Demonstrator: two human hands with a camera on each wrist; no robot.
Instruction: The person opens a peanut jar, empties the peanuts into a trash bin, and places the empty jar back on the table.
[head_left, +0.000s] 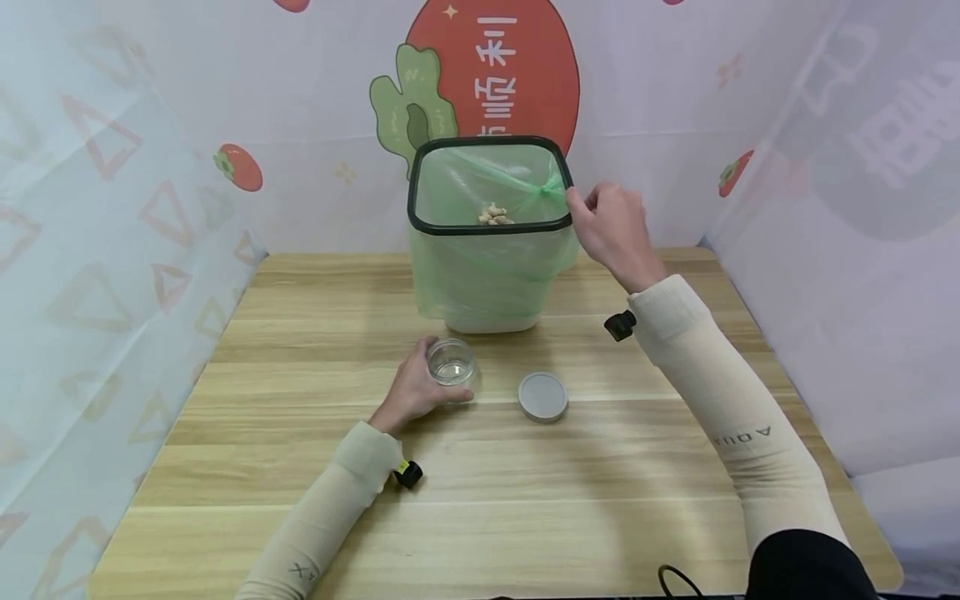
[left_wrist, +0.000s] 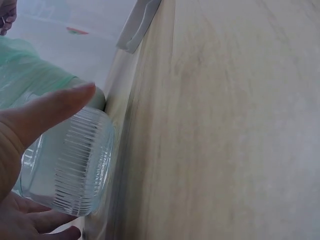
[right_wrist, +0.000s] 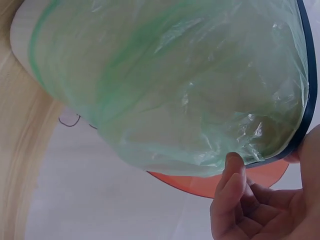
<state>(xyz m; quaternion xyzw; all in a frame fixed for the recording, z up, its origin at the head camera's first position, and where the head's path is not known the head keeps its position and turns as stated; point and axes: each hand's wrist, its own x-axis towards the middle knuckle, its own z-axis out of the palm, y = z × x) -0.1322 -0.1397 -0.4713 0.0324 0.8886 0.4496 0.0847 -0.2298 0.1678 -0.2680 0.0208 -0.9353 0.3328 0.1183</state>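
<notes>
A clear ribbed glass jar (head_left: 452,364) stands on the table, and my left hand (head_left: 414,387) holds it with thumb and fingers round its sides. I see nothing inside the jar. Behind it stands a trash bin (head_left: 491,324) with a black rim (head_left: 495,228), lined with a green plastic bag (head_left: 487,271) folded over the outside. Small pale pieces (head_left: 495,215), like peanuts, lie in the bag. At the rim's right side, my right hand (head_left: 618,233) grips the edge with curled fingers; the thumb is partly hidden in the right wrist view. A grey round lid (head_left: 543,397) lies right of the jar.
The wooden table (head_left: 300,467) meets printed cloth (head_left: 315,200) at its back and sides. A black cable loop (head_left: 675,575) lies at the front edge. Small black devices (head_left: 408,475) sit at both wrists.
</notes>
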